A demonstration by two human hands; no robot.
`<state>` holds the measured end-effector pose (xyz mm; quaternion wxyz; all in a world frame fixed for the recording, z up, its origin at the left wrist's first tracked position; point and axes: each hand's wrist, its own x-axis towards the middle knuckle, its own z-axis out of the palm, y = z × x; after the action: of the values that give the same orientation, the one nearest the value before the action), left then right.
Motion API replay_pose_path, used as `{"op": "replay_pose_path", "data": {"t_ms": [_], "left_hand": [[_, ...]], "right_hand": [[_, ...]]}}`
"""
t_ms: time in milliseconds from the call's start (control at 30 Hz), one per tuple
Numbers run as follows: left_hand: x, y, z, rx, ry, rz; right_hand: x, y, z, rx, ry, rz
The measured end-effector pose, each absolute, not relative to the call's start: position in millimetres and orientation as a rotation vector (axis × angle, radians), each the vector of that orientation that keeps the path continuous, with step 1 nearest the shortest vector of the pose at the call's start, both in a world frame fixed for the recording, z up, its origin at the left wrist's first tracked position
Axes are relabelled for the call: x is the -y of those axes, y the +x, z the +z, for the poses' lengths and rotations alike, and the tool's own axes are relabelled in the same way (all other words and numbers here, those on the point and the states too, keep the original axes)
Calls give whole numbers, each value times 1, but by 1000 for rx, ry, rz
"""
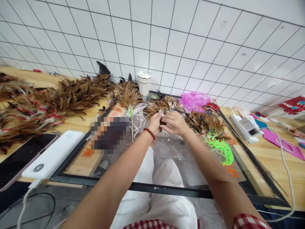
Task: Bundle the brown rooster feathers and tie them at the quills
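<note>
My left hand (155,123), with a red bead bracelet at the wrist, is closed in a pinch on the near end of a brown feather bundle (164,104). Its feathers fan out away from me. Close beside it, my right hand (175,123) has its fingers curled in toward the left fingertips; what they pinch is too small to make out. Just right of the hands lies another feather bundle (205,123), with bright green cords (221,148) in front of it. To the left, a feather bundle on a stick (129,93) has a green tie, and white strings (138,117) lie beside it.
A black-framed glass panel (166,190) lies before me over my lap. At the back stand a white cup (144,83) and a pink plastic bag (194,101). Left are more feather bundles (78,95), a phone (23,159) and a power bank (53,154). A white device (246,127) sits right.
</note>
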<state>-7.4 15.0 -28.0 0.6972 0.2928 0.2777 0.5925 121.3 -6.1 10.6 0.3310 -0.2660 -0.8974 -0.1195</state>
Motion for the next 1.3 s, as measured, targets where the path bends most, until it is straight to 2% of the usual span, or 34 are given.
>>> {"op": "replay_pose_path", "data": {"t_ms": [167,267,333,700,967,1167,1300], "left_hand": [[-7,-6,-25,-790,946,1332],[-3,-6,-21,-808,993,1319],[-2,-7,-19,-808,1004,1305],[-1,-10,-17,-649,1007,1155],[0,-12,-19,-545,1014,1020],[3,-9,-19,-468,998,985],[4,-8,-18,-610,1023,1051]], "right_hand": [[4,122,16,1776,-1048,200],[-3,122,12,1699,-1084,565],[-7,122,8,1677,-1090,690],[-14,125,5,1467,-1030,897],[-9,131,6,1520,-902,1184],[-8,130,13,1558,-1027,1066],[-11,125,13,1553,-1116,928]]}}
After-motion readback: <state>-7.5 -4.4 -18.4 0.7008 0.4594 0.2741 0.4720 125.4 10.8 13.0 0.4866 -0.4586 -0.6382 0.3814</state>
